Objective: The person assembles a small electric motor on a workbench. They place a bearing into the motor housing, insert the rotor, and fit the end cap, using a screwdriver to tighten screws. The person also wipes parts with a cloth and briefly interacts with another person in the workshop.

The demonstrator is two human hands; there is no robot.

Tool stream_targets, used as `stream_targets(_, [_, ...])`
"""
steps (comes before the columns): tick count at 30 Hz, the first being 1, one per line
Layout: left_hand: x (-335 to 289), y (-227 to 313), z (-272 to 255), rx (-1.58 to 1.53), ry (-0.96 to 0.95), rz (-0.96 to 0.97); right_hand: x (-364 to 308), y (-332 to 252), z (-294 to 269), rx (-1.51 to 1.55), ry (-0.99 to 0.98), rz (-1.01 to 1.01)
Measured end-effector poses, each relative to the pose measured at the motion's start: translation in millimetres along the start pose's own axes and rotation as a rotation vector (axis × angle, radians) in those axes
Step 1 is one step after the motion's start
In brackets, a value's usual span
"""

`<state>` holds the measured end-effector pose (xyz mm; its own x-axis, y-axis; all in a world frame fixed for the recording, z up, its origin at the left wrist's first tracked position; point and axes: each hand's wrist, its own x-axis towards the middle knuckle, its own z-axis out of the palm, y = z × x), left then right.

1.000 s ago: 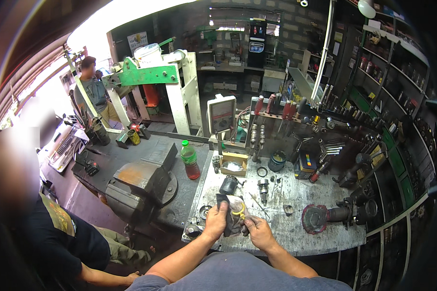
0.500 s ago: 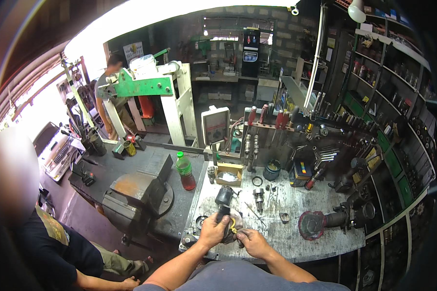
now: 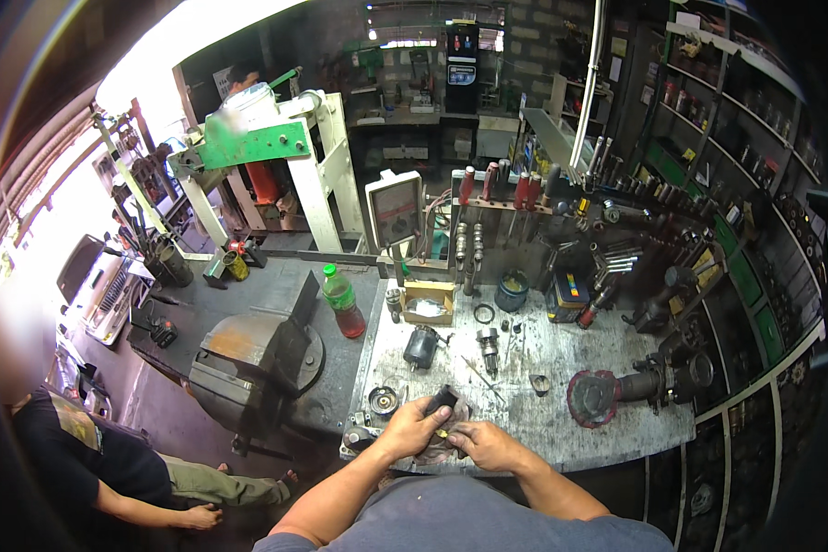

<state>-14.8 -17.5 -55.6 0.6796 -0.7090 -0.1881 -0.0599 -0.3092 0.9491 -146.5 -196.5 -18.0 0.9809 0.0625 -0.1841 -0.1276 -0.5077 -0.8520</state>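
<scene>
Close to the bench's front edge, my left hand is closed round a black cylindrical part, which points up and away to the right. My right hand is closed beside it, its fingers pinched at a small yellow piece; what exactly they hold is hidden. A dirty grey rag shows around and under both hands. Beyond them stand a black motor housing and a metal shaft with a gear. An open round metal part lies left of my left hand.
A bench vise and a green-capped bottle of red liquid are to the left. A larger assembly with a red-edged round end lies right. Behind are a small box and a tool rack. Another person stands at left.
The view has shifted slightly. My hands have come closer together over the rag, and less of the yellow piece shows. The black part is tilted to the right, apart from the motor housing.
</scene>
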Motion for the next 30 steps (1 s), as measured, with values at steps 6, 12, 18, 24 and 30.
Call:
stream_targets(6, [1, 12, -34, -0.908, 0.154, -0.045, -1, 15, -17, 0.297, 0.168, 0.091])
stream_targets(12, [4, 22, 23, -0.323, 0.292, 0.265, 19, 1, 13, 0.036, 0.375, 0.002])
stream_targets(18, [33, 7, 5, -0.207, 0.272, 0.039, 17, -10, 20, 0.266, 0.225, 0.108])
stream_targets(24, [14, 12, 10, -0.383, 0.296, 0.178, 8, -6, 12, 0.354, 0.146, 0.292])
stream_targets(30, [26, -2, 15, 0.125, 0.084, -0.040, -7, 26, 8, 0.097, 0.031, 0.194])
